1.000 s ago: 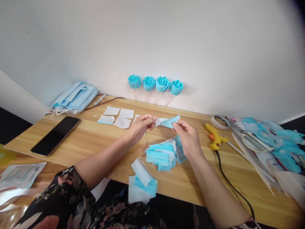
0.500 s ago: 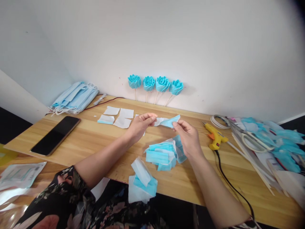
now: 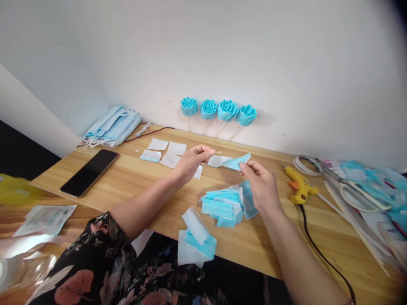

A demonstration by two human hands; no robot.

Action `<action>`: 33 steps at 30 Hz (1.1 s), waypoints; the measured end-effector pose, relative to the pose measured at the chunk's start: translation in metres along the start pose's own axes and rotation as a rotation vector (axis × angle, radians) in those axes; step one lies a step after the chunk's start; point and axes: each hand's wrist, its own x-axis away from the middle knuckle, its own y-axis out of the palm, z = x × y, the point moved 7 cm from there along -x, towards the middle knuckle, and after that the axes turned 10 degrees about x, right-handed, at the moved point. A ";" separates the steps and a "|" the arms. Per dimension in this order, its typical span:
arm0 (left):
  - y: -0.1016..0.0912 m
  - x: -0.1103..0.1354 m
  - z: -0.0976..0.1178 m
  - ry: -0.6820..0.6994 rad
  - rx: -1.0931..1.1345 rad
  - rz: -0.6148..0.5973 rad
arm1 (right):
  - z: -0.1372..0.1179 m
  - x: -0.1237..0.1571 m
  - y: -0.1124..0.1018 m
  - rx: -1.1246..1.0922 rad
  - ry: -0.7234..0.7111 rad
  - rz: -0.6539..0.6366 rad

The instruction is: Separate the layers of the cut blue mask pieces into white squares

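My right hand [image 3: 260,181] pinches a cut piece of blue and white face mask [image 3: 231,162] above the wooden table [image 3: 133,182]. My left hand [image 3: 196,156] is closed in a pinch on a thin pale strip [image 3: 217,152] that sticks out toward the mask piece. Whether the strip still touches the piece I cannot tell. Below my hands lies a pile of cut blue mask pieces [image 3: 223,206]. More blue and white pieces [image 3: 195,237] hang over the table's near edge.
Several blue fabric roses on sticks [image 3: 218,111] lean on the wall. White squares [image 3: 168,153], a stack of masks [image 3: 112,125] and a phone [image 3: 90,172] lie left. A yellow glue gun [image 3: 299,184], scissors [image 3: 358,195] and sticks lie right. A packet [image 3: 45,218] lies near left.
My left hand has moved a little away from the mask piece, with a thin strip now showing at its fingertips. The view has shifted slightly left.
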 end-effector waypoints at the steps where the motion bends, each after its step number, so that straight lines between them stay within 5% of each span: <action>1: -0.002 -0.001 0.005 0.028 -0.017 0.007 | 0.000 0.000 0.000 0.003 -0.002 0.001; 13: -0.032 -0.005 0.077 0.253 -0.161 0.070 | 0.003 -0.002 -0.001 0.029 -0.023 0.004; 20: -0.132 0.016 0.136 0.254 -0.714 0.407 | 0.009 -0.004 0.000 0.022 -0.012 0.002; 24: -0.187 0.019 0.152 0.086 -1.189 0.458 | 0.013 -0.005 0.002 0.022 -0.004 0.008; 33: -0.231 0.007 0.131 -0.123 -1.669 0.322 | 0.022 -0.007 0.002 0.052 -0.012 -0.013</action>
